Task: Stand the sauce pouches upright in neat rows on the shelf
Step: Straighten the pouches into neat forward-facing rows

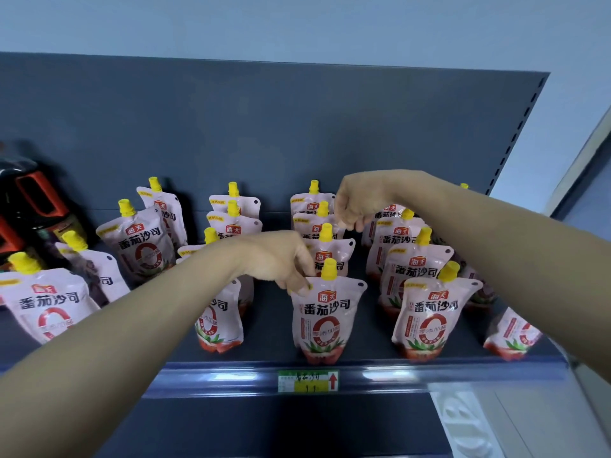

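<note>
From my remote seat I see the left hand (pixel 281 259) reaching in over the shelf (pixel 274 328); its fingers (pixel 299 287) pinch the top left corner of the front pouch (pixel 325 315), just beside that pouch's yellow cap (pixel 329 269); this pouch stands upright at the shelf's front edge, heading a line of pouches that runs to the back panel (pixel 264 127). The right hand (pixel 355 201) hangs deeper in, fingers curled downward at the top of a rear pouch (pixel 307 228) in the same line; I cannot tell whether they actually grip it. To the right stands another line, led by an upright pouch (pixel 426 312); to the left a pouch (pixel 220 322) stands partly hidden behind the left forearm. Further left the pouches are looser; a tilted pouch (pixel 142 246) leans back, and a near pouch (pixel 46 305) sits at the left edge. Dark bottles (pixel 29 206) stand at the far left; a price tag (pixel 309 381) sits on the front rail just below the front pouch.
</note>
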Demonstrator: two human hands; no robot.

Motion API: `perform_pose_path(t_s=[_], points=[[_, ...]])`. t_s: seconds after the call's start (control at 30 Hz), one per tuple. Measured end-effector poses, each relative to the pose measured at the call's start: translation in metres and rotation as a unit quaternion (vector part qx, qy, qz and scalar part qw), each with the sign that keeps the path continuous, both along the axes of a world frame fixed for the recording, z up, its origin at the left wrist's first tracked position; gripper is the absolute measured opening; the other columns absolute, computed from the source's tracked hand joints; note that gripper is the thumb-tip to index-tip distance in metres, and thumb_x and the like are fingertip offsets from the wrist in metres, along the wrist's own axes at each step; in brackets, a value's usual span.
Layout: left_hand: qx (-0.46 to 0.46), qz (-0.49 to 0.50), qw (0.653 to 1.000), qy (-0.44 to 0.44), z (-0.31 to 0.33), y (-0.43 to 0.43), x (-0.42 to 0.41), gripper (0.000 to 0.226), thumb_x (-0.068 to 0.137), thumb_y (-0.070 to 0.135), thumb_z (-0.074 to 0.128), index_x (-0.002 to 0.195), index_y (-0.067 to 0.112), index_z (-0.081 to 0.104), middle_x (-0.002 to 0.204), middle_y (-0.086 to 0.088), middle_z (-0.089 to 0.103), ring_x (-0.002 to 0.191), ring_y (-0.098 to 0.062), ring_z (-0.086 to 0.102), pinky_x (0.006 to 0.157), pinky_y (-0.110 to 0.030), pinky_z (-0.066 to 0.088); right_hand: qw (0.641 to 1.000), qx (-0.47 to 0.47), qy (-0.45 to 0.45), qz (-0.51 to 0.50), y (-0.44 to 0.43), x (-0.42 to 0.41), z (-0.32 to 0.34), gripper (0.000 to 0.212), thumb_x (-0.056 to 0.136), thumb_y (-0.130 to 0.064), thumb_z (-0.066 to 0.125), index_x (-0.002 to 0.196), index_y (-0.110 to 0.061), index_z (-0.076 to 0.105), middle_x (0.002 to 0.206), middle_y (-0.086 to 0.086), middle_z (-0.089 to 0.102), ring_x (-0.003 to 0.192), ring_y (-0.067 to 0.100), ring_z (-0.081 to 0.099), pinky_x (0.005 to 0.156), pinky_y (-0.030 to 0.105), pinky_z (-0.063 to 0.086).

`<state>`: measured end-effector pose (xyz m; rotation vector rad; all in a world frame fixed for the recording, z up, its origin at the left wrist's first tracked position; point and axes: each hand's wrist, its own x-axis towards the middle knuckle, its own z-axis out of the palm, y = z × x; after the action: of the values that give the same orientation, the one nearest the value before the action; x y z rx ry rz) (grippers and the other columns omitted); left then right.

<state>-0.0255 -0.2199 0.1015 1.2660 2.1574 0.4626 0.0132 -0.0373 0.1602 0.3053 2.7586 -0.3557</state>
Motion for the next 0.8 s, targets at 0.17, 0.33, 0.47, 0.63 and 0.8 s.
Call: perform_pose_path(t_s=[0.17,0.33,0.47,0.63,0.8], points=[[0.009,0.002,1.000,0.010,-0.003,-0.002,0.006,0.015,0.081,0.014,0.069,0.096,0.013,0.072,0.079,0.003,0.067,0.080,-0.016,0.062,0.072,-0.022,0.051,1.000,-0.004,0.015,-0.006,-0.011,0.005,-0.002,0.024,0.091,-0.005,0.056,0.113,0.002,0.064,0.103,0.016,0.070,0.078,0.019,0.068,0.068,0.022,0.055],[0.130,0.061,0.989,0.030,0.025,-0.040,-0.007,0.015,0.078,0.014,0.072,0.084,0.028,0.072,0.082,0.012,0.073,0.082,-0.004,0.067,0.073,-0.015,0.051,0.996,0.034,0.084,0.025,-0.028,-0.001,0.000,0.023,0.088,-0.005,0.057,0.107,-0.005,0.069,0.094,0.004,0.071,0.086,0.017,0.068,0.078,0.027,0.054],[0.204,0.157,0.962,0.095,0.046,-0.095,-0.034,0.022,0.072,0.014,0.078,0.089,0.023,0.067,0.082,0.017,0.064,0.075,0.004,0.062,0.071,-0.010,0.046,0.985,0.028,0.155,0.065,-0.056,-0.016,0.001,0.032,0.086,-0.024,0.066,0.116,-0.012,0.066,0.114,0.001,0.068,0.103,0.020,0.063,0.093,0.032,0.049],[0.058,0.196,0.973,0.108,0.019,-0.136,-0.047,0.046,0.068,0.021,0.081,0.109,0.018,0.060,0.102,0.008,0.062,0.094,-0.007,0.058,0.083,-0.018,0.043,0.982,0.056,0.122,0.134,-0.097,-0.045,-0.013,0.050,0.087,-0.027,0.065,0.130,-0.004,0.054,0.130,0.012,0.059,0.117,0.029,0.055,0.100,0.037,0.044],[0.078,0.161,0.982,0.062,-0.012,-0.136,-0.051,0.028,0.074,0.008,0.075,0.101,0.008,0.068,0.097,-0.006,0.072,0.096,-0.019,0.066,0.091,-0.032,0.050,0.983,0.063,0.063,0.160,-0.122,-0.067,-0.036,0.049,0.087,-0.026,0.065,0.130,-0.004,0.054,0.126,0.015,0.061,0.117,0.031,0.054,0.100,0.037,0.044]])
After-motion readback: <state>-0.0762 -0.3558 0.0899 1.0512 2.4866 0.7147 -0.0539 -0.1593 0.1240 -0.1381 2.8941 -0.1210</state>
